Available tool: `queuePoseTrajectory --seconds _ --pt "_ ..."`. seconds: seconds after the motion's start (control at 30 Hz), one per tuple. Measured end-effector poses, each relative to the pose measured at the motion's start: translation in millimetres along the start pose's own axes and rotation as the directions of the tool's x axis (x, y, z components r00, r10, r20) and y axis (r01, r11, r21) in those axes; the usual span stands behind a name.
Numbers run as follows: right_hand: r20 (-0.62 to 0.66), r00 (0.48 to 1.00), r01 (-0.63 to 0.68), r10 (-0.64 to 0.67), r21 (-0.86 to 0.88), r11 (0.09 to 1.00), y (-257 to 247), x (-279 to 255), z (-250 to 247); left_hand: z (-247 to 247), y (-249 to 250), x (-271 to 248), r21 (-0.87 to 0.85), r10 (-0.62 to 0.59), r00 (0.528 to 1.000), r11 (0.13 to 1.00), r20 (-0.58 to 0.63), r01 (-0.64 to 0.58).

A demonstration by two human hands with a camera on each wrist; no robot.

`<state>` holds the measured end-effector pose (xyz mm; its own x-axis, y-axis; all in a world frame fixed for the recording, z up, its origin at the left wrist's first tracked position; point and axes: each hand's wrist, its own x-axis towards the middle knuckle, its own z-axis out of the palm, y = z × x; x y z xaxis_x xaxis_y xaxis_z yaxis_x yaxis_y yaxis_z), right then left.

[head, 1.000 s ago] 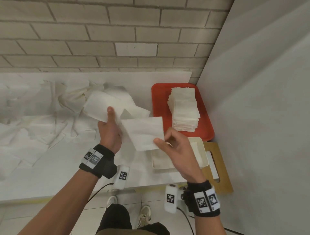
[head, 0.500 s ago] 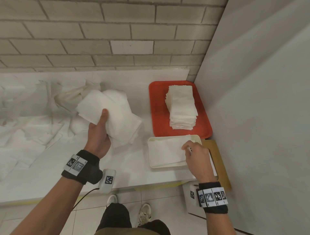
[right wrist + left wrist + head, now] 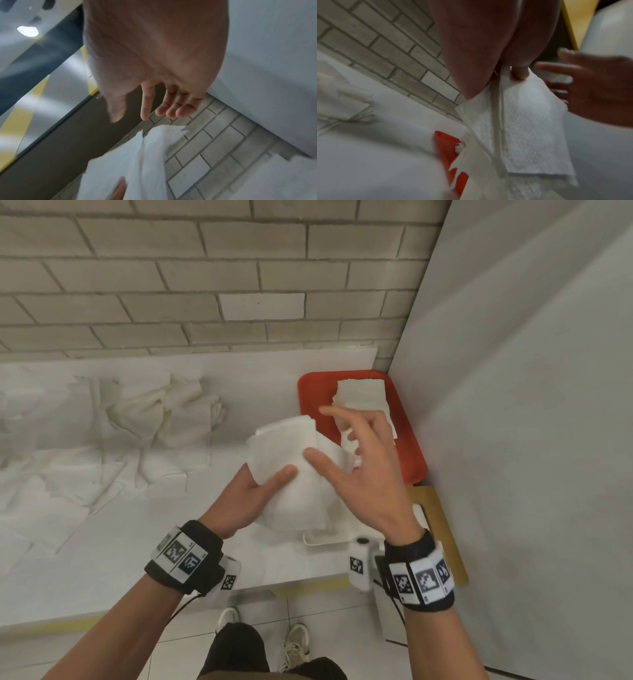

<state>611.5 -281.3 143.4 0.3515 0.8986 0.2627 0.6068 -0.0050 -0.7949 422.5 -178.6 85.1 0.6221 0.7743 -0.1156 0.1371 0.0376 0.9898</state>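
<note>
sorting paper napkins at a white counter [image 3: 102,570]; entry for one moment.

item 1, left hand [image 3: 243,501]: lower centre of the head view, thumb on top and fingers beneath, gripping a thick bundle of napkins [image 3: 287,450]. the bundle is held up above the counter's near edge, just left of the red tray.

item 2, right hand [image 3: 366,477]: fingers straight and spread, holding nothing, hovering at the bundle's right side. the right wrist view shows a gap between the fingertips and the paper's upper edge; whether the thumb touches the paper cannot be told.

item 3, red tray [image 3: 315,398]: right of centre, carrying a squared stack of folded napkins [image 3: 359,392].

item 4, loose heap [image 3: 164,412]: crumpled and flat napkins spread over the left half of the counter.

item 5, white tray [image 3: 325,541]: only a strip of rim shows beneath the hands.

item 6, wooden board [image 3: 438,508]: juts out at the right, beside the right wrist.

progress, as a judgement: partly done. the stack on the red tray looks like finished work. the bundle in hand is not yet dealt out, and the heap suggests much is left.

hidden or unclear: the white tray's contents are covered by the bundle and hands. the near part of the stack sits behind the right hand. the sheets in the bundle cannot be counted, and both wrist views are blurred towards the edges.
</note>
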Motion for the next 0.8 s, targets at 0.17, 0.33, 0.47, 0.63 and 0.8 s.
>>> queuePoseTrajectory --seconds 0.17,0.33,0.47,0.63,0.8 --pt "0.278 0.926 0.306 -0.254 -0.163 0.938 2 27 13 -5 -3 -1 0.215 -0.032 0.988 0.977 0.154 -0.002" --pt "0.140 0.972 0.184 -0.187 0.035 0.982 13 24 18 -13 -5 -4 0.206 0.032 0.996 0.977 0.087 -0.050" --pt "0.265 0.954 0.173 -0.139 -0.109 0.979 16 22 27 -13 -12 -3 0.207 0.080 0.991 0.973 0.103 -0.101" --pt "0.231 0.948 0.255 -0.221 -0.129 0.958 15 24 23 -12 -13 1 0.187 0.111 0.991 0.975 0.075 -0.124" --pt "-0.062 0.997 0.033 -0.036 -0.038 0.999 24 21 11 -14 -22 3 0.142 0.002 1.000 0.990 0.003 -0.003"
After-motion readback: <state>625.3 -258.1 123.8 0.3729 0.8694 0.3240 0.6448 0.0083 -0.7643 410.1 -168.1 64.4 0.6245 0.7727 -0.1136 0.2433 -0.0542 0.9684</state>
